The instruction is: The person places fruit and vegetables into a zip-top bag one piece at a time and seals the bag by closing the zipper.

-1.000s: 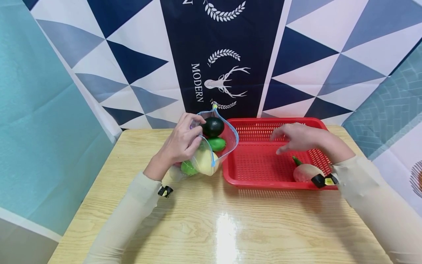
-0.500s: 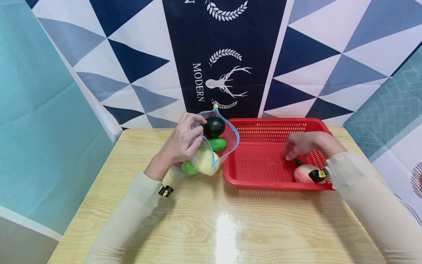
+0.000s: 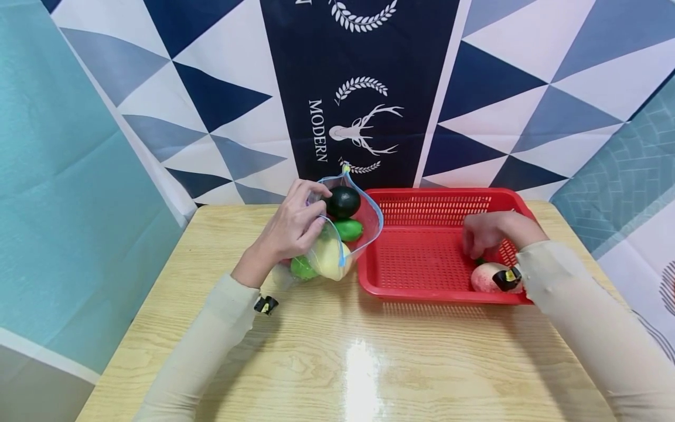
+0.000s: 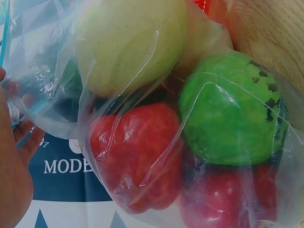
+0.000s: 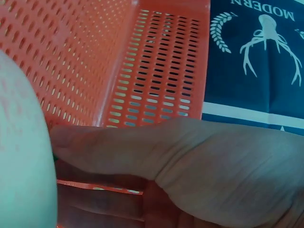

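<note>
My left hand (image 3: 296,221) pinches the blue-edged rim of a clear zip bag (image 3: 372,234), holding its mouth open. Inside the bag are a dark oval avocado (image 3: 344,203), a smaller green fruit (image 3: 349,230) and a large pale yellow-green one (image 3: 328,261). Through its plastic, the left wrist view shows a red bell pepper (image 4: 137,156) and a green round fruit (image 4: 228,109). Down in the red basket (image 3: 411,292), my right hand (image 3: 482,234) pinches a slim green vegetable (image 3: 480,261), mostly hidden by the fingers. Beside it lies a pale, pink-speckled fruit (image 3: 482,278).
The basket stands right of the bag, their edges close together on the wooden table (image 3: 316,351). A patterned cloth (image 3: 364,88) hangs just behind the table. Basket walls rise around the right hand.
My right hand has moved right and down inside the basket, and its spread fingers have closed at the slim green vegetable. The left hand and bag have hardly moved.
</note>
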The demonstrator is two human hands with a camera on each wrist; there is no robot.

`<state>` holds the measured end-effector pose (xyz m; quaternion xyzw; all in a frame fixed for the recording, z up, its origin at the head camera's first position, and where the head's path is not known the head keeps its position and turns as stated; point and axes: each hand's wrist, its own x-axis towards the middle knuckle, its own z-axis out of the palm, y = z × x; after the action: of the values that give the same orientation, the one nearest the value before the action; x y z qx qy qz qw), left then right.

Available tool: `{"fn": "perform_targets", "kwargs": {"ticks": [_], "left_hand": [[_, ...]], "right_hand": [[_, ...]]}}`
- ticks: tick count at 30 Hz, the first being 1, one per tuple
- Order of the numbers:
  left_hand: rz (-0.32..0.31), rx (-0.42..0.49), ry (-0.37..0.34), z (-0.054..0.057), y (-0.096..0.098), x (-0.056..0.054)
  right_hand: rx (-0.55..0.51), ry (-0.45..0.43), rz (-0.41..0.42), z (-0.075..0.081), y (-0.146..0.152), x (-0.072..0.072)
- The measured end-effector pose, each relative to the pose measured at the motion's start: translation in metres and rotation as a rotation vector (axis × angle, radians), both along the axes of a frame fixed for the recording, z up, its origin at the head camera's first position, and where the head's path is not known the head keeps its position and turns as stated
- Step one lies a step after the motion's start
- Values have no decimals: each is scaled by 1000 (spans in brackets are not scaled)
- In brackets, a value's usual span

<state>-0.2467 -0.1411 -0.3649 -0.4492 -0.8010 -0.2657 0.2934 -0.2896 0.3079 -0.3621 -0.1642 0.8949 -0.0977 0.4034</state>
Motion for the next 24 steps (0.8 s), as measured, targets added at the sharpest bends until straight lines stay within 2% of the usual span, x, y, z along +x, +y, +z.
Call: {"fn": "perform_targets", "kwargs": {"ticks": [4, 12, 15, 18, 24], "left_hand": [[2, -4, -4, 0, 0, 0], [7, -9, -13, 1, 0, 1], [8, -11, -15, 2, 0, 1], [9, -14, -16, 2, 0, 1], [9, -14, -14, 2, 0, 1]], "right_hand": [[-8, -25, -51, -1, 0, 1], [-22, -18, -8, -4, 0, 1], [-19, 11, 4, -2, 2, 1], [-24, 109, 24, 4, 7, 1], [-41, 373, -12, 19, 8, -1]]}}
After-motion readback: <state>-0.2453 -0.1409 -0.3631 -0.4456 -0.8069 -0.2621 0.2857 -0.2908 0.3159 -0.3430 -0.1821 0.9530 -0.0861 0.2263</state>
